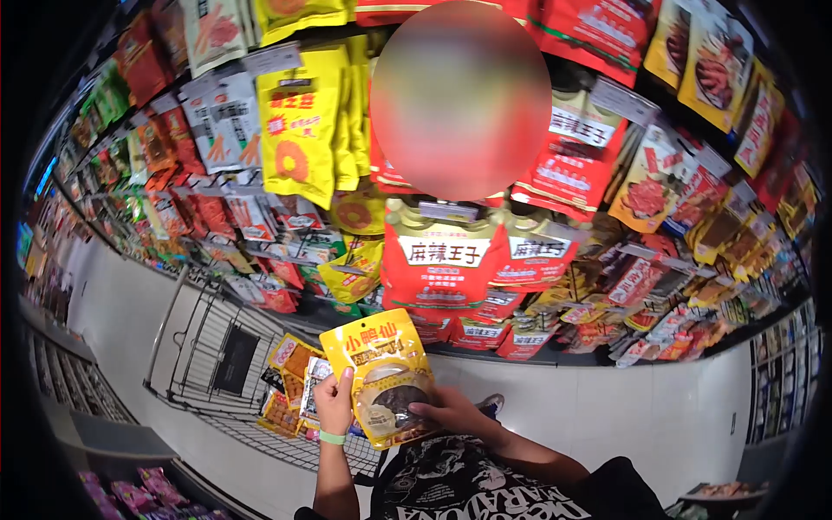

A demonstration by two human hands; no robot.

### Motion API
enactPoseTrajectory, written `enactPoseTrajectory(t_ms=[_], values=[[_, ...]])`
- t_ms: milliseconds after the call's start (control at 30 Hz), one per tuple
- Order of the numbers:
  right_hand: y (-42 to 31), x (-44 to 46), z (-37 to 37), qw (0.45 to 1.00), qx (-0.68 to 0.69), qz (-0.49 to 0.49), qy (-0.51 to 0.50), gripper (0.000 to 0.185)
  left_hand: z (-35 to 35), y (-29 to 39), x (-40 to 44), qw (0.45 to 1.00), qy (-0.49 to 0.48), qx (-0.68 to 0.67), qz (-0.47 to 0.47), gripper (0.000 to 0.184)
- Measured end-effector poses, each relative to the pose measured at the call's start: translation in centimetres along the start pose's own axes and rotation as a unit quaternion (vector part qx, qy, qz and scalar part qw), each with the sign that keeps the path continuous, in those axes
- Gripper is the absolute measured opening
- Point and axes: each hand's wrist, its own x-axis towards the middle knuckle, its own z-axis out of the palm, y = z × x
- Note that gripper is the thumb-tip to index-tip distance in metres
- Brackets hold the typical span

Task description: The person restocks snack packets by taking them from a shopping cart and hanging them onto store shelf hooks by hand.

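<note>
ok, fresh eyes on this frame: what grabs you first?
Probably the yellow pouch at lower centre, held upright between the left hand and right hand. Next, the red packs hanging just above it, with a large blurred circle over the upper ones. Then the wire cart at lower left, with several packets in it.

The left hand [333, 407] and right hand [449, 411] hold a yellow pouch [378, 368], both thumbs on its front. To the left stands a cart [232, 360] with packs [299, 357] inside. Bags [444, 282] hang in rows on the far side.
</note>
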Motion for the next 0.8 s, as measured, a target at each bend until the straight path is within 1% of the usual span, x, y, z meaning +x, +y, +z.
enactPoseTrajectory(t_ms=[67, 100, 200, 267, 333, 367, 500, 600, 667, 700, 733, 800], values=[[1.0, -0.2, -0.7, 1.000, -0.015, 0.010, 0.017, 0.045, 0.6, 0.0, 0.2, 0.999, -0.034, 0.003, -0.011, 0.030], [-0.2, -0.9, -0.7, 0.999, 0.014, -0.003, 0.033, 0.042, 1.2, 0.3, 0.3, 0.999, -0.045, -0.008, -0.004, 0.029], [0.9, -1.3, -1.6, 0.995, 0.075, -0.002, 0.058, 0.035, 2.8, 1.1, 1.0, 0.996, -0.087, -0.034, -0.002, 0.025], [-0.4, -2.3, -2.3, 0.993, 0.090, 0.000, 0.075, 0.034, 4.2, 1.7, 1.4, 0.993, -0.108, -0.040, 0.007, 0.023], [-0.8, -3.0, -2.9, 0.989, 0.113, -0.003, 0.092, 0.032, 5.4, 1.4, 1.7, 0.990, -0.136, -0.025, 0.027, 0.022], [-0.7, -3.3, -3.3, 0.986, 0.127, -0.007, 0.103, 0.032, 5.8, 1.3, 1.9, 0.988, -0.149, 0.008, 0.022, 0.020], [-1.3, -4.9, -4.5, 0.973, 0.173, -0.016, 0.151, 0.030, 8.0, 3.6, 1.3, 0.978, -0.204, 0.039, 0.000, 0.018], [-1.5, -6.6, -6.1, 0.983, 0.126, 0.021, 0.131, 0.032, 9.4, 4.5, 0.7, 0.970, -0.240, 0.040, -0.007, 0.016], [0.5, -6.6, -6.6, 0.978, 0.143, -0.027, 0.151, 0.033, 10.3, 4.0, 0.4, 0.960, -0.276, 0.047, -0.014, 0.014], [1.0, -6.7, -7.0, 0.974, 0.151, -0.051, 0.161, 0.034, 10.8, 3.6, 0.4, 0.950, -0.304, 0.066, 0.003, 0.013], [1.4, -6.9, -7.5, 0.970, 0.166, -0.049, 0.172, 0.035, 11.4, 3.2, 0.3, 0.943, -0.325, 0.070, 0.007, 0.014], [1.7, -7.6, -8.4, 0.961, 0.196, -0.042, 0.192, 0.035, 12.8, 3.4, -0.4, 0.945, -0.314, 0.086, 0.023, 0.015]])
